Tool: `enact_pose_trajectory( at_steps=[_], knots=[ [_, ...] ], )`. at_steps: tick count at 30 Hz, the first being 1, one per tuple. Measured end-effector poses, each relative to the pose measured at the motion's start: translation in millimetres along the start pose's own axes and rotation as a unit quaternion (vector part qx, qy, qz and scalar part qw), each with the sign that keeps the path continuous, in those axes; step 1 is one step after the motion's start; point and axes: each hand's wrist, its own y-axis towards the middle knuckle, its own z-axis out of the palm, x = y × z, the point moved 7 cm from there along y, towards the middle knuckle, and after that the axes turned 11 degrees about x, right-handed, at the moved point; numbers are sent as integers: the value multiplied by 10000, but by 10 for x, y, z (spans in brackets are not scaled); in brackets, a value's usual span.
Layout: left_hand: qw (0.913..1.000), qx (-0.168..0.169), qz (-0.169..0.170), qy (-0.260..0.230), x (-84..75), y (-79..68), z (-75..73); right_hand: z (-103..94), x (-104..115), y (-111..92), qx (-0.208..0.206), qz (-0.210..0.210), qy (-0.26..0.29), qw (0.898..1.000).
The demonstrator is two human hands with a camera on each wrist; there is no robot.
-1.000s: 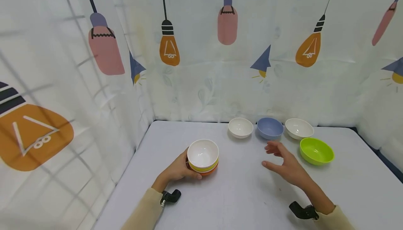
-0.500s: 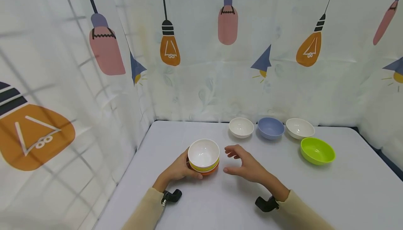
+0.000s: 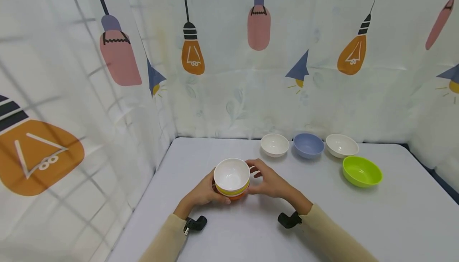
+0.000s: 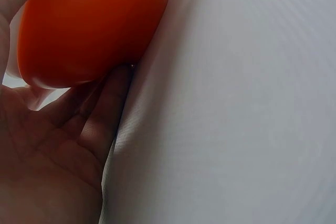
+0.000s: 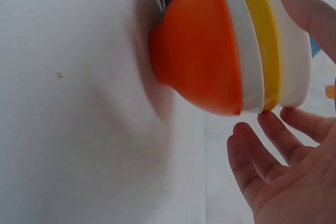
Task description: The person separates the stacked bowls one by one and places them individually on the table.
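A stack of nested bowls stands on the table, with an orange bowl (image 5: pixel 197 51) at the bottom, then a white one, a yellow bowl (image 5: pixel 265 40) and a white bowl (image 3: pixel 232 174) on top. My left hand (image 3: pixel 204 191) grips the stack low on its left side, fingers and thumb around the orange bowl. From the right, my right hand (image 3: pixel 269 182) reaches the upper part of the stack. Its thumb (image 5: pixel 310 14) lies against the top white bowl and its index fingertip is at the opposite side. The other right fingers are bent beside the lower rims.
At the back of the white table (image 3: pixel 201 154) are a small white bowl (image 3: pixel 274 145), a blue bowl (image 3: pixel 308 146) and another white bowl (image 3: pixel 342 146). A lime green bowl (image 3: pixel 362 171) sits just in front at the right. A printed curtain (image 3: pixel 215 106) hangs behind.
My right hand has moved left from beside the green bowl to the stack, and its fingers now meet the top white bowl. My left hand keeps its grip in place.
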Motion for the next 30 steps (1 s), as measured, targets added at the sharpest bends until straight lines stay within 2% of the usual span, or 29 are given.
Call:
enact_pose_trajectory(
  at_steps=[8,16,22,27,30],
  knots=[
    [9999,-53,-107,4,-15,6,-12,-9,-12,189,292,-134,59,9995],
    [9982,-259,-337,420,20,-25,-37,67,-23,306,616,151,-79,9980],
    [9975,-327,-369,515,11,-26,-41,108,-11,342,589,170,83,9981],
    [9986,-251,-296,348,16,-14,-35,112,8,341,450,77,29,9990],
    [9985,-239,-272,420,20,-12,-36,106,28,333,354,18,-76,9993]
  ],
)
